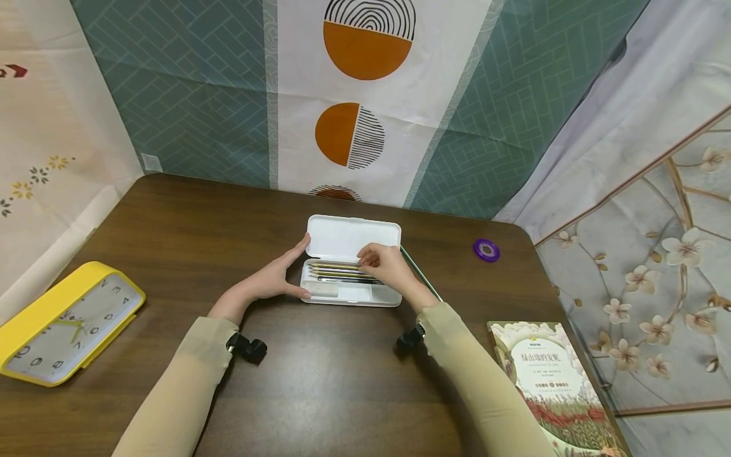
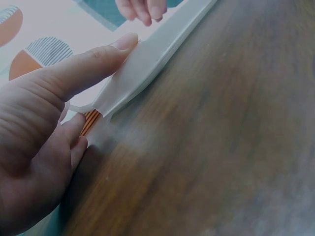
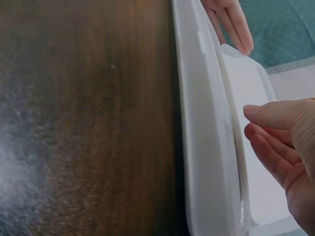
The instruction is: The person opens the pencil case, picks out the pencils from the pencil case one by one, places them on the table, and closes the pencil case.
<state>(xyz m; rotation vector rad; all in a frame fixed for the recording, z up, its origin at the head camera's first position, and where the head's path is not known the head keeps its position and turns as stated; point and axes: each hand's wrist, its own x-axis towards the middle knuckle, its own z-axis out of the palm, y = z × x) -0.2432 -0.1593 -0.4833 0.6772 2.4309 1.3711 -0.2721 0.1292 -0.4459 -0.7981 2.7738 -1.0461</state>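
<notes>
An open white pencil case (image 1: pixel 354 303) lies on the table, its lid (image 1: pixel 337 236) tipped back. Several pencils (image 1: pixel 328 273) lie side by side in it, with a whitish eraser (image 1: pixel 323 289) in the front compartment. My left hand (image 1: pixel 268 277) spans the case's left end, thumb at the front corner and straight fingers by the lid. Over the right part of the pencils hovers my right hand (image 1: pixel 388 265). In the right wrist view, its thumb and loosely bent fingers (image 3: pixel 270 152) stand apart with nothing between them. Beside the case, a thin green stick (image 1: pixel 419 273) runs partly behind the right wrist.
A yellow clock (image 1: pixel 122 279) stands at the table's left. A purple ring-shaped item (image 1: pixel 487 250) lies at the back right. At the right edge is a book (image 1: pixel 548 374) with a floral cover. Patterned cloth (image 1: pixel 200 95) hangs behind the brown table (image 1: pixel 302 393).
</notes>
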